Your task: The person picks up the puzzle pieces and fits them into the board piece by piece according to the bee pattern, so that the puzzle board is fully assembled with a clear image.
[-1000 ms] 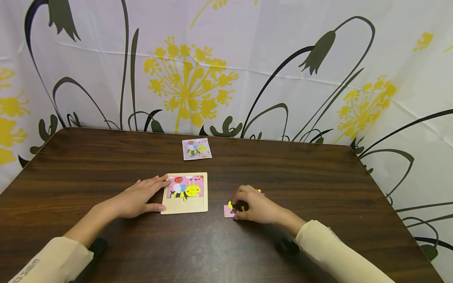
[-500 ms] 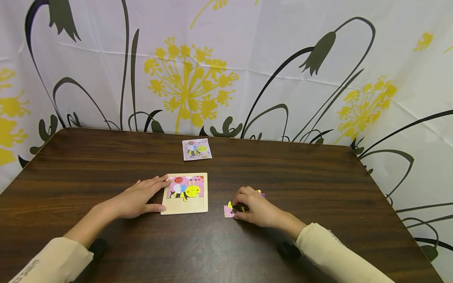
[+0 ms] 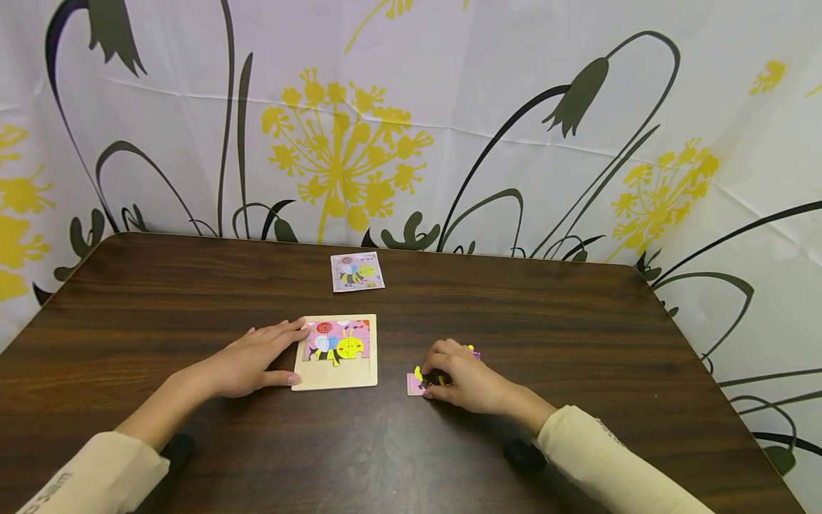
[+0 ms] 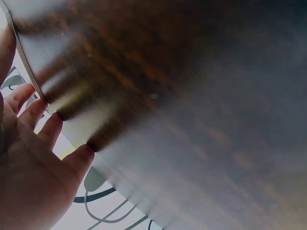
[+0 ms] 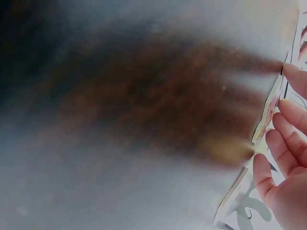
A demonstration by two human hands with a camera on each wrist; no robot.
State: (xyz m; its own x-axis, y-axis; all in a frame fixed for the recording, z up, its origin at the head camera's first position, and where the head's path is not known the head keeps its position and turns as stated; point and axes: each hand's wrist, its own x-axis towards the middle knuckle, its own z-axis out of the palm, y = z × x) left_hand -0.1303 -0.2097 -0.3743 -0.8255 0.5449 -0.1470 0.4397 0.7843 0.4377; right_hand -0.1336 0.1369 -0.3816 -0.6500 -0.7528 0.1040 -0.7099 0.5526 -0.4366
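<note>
A wooden jigsaw tray (image 3: 353,375) lies flat left of centre on the table. Fitted bee puzzle pieces (image 3: 337,344) fill its upper part, and bare wood shows along its lower part. My left hand (image 3: 260,357) rests at the tray's left edge, thumb and fingers extended and spread. To the right, my right hand (image 3: 465,378) pinches a black-and-yellow puzzle piece (image 3: 437,378) between thumb and curled fingers, low at the tabletop. Pink puzzle piece area (image 3: 414,384) shows beside the thumb. Another purple-and-yellow piece (image 3: 475,351) peeks out behind the knuckles, mostly hidden.
A printed bee picture card (image 3: 357,272) lies farther back, behind the tray. The dark wood-grain table (image 3: 546,307) reaches a white curtain (image 3: 481,107) with flower patterns at its far edge. Dark straps sit beneath both cuffs.
</note>
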